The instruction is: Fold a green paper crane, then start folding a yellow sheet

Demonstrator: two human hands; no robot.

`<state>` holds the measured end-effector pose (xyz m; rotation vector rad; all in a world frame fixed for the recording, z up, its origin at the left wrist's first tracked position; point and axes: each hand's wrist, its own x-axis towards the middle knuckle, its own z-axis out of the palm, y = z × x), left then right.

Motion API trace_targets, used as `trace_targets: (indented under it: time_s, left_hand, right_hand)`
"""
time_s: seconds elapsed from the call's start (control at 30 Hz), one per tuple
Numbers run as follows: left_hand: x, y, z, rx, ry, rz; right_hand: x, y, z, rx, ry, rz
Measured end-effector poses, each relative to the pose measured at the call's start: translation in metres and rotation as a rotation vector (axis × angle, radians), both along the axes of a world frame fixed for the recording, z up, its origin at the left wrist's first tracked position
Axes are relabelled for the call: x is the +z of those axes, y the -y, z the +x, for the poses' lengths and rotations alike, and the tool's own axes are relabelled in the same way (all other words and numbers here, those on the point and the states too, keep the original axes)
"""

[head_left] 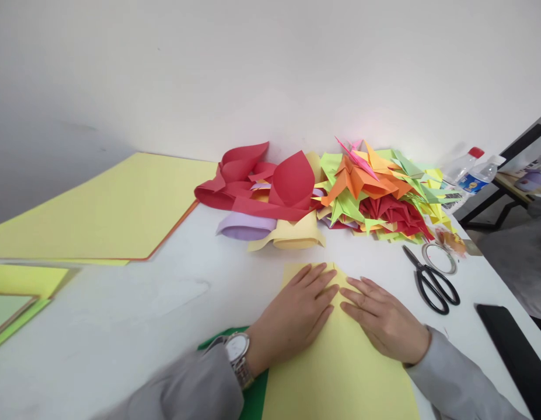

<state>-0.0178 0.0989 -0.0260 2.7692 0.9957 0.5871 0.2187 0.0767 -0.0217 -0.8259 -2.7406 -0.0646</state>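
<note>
A yellow paper sheet [340, 373] lies on the white table [121, 326] in front of me, its far end folded. My left hand [292, 315] rests flat on its left part, fingers stretched out towards the fold; a silver watch [237, 350] is on that wrist. My right hand [379, 318] lies flat on the right part, fingers pointing left and almost meeting the left fingertips. A green sheet [255, 396] shows under the yellow one by my left wrist.
A heap of folded paper shapes [375, 192] and curled red, lilac and yellow strips [261, 192] lies by the wall. Black scissors [432, 280], a tape roll [439, 256], two bottles [471, 172] and a black phone [515, 350] are at right. Large yellow sheets [108, 210] lie left.
</note>
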Motion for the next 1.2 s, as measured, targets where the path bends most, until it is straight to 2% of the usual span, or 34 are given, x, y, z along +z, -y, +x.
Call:
trace_targets:
  time_s: [0.43, 0.73, 0.8, 0.87, 0.93, 1.0, 1.1, 1.2]
  left_hand:
    - [0.004, 0.001, -0.003, -0.019, 0.053, -0.077]
    - [0.003, 0.002, -0.002, -0.006, 0.109, -0.03]
    - [0.005, 0.001, -0.002, 0.074, 0.143, 0.026]
    - [0.01, -0.002, -0.003, 0.241, 0.13, 0.094]
    - [0.017, -0.006, -0.005, 0.427, 0.031, 0.129]
    - [0.021, -0.01, -0.009, 0.543, -0.096, 0.119]
    - [0.021, -0.016, -0.014, 0.578, -0.137, 0.107]
    - [0.015, -0.021, -0.019, 0.576, -0.009, 0.062]
  right_hand:
    - [0.001, 0.001, 0.0, -0.008, 0.016, -0.002]
    - [0.002, 0.001, 0.0, -0.002, 0.031, -0.006]
    - [0.002, 0.001, 0.0, -0.007, 0.021, -0.006]
    - [0.002, 0.001, 0.0, -0.01, 0.011, -0.01]
    - [0.002, 0.001, -0.001, -0.012, 0.001, -0.015]
    - [0.001, 0.002, -0.001, -0.017, -0.007, -0.019]
    - [0.001, 0.002, -0.001, -0.025, -0.011, -0.024]
    - [0.0, 0.002, 0.0, -0.025, -0.005, -0.028]
